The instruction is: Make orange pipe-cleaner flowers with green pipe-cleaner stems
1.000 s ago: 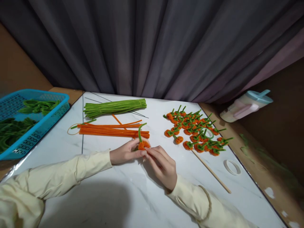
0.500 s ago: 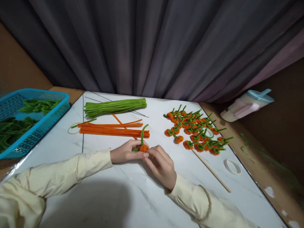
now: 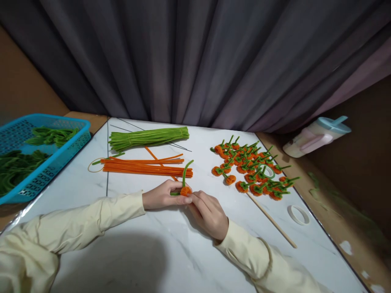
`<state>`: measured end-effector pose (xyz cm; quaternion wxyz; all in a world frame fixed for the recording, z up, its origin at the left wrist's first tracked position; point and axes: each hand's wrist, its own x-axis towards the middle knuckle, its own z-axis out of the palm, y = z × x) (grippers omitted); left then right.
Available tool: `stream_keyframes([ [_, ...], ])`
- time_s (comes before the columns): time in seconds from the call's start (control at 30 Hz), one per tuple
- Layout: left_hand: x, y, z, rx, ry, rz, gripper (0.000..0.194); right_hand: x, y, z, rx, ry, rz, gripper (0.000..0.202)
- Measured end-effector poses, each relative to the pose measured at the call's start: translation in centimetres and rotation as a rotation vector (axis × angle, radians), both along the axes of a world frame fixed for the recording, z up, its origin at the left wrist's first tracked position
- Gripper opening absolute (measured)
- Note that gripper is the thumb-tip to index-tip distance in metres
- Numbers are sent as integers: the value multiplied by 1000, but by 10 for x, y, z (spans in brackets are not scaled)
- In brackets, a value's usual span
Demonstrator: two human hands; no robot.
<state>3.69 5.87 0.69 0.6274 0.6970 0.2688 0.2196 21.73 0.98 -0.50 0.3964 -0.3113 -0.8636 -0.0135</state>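
Near the middle of the white table, my left hand (image 3: 166, 195) pinches a small orange pipe-cleaner pumpkin (image 3: 185, 191). One green stem curves upward from it, and a short green end points left. My right hand (image 3: 210, 213) meets the pumpkin's right side with its fingers pressed together; what its fingertips grip is too small to make out. Behind my hands lie a bundle of orange pipe cleaners (image 3: 146, 167) and a bundle of green ones (image 3: 149, 137). Several finished orange-and-green pieces (image 3: 250, 167) are grouped to the right.
A blue basket (image 3: 73, 145) with green pieces stands at the left. A wooden stick (image 3: 271, 221), a white tape roll (image 3: 298, 215) and a green-edged roll (image 3: 266, 171) lie on the right. A lidded cup (image 3: 316, 136) is at the far right; thin dark wires (image 3: 179, 146) lie at the back.
The fingers of my right hand have closed in more and bent beside the pumpkin. The green stem now leans slightly further to the right.
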Motion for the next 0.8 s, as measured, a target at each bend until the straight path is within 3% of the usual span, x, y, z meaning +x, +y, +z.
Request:
stream_keyframes([
  [0.57,1,0,-1,68,-34,-63,26,2,-2,-2,203,-63,-12,21],
  [0.8,1,-1,-2,100,-8,-59,26,2,-3,1,185,-50,37,23],
])
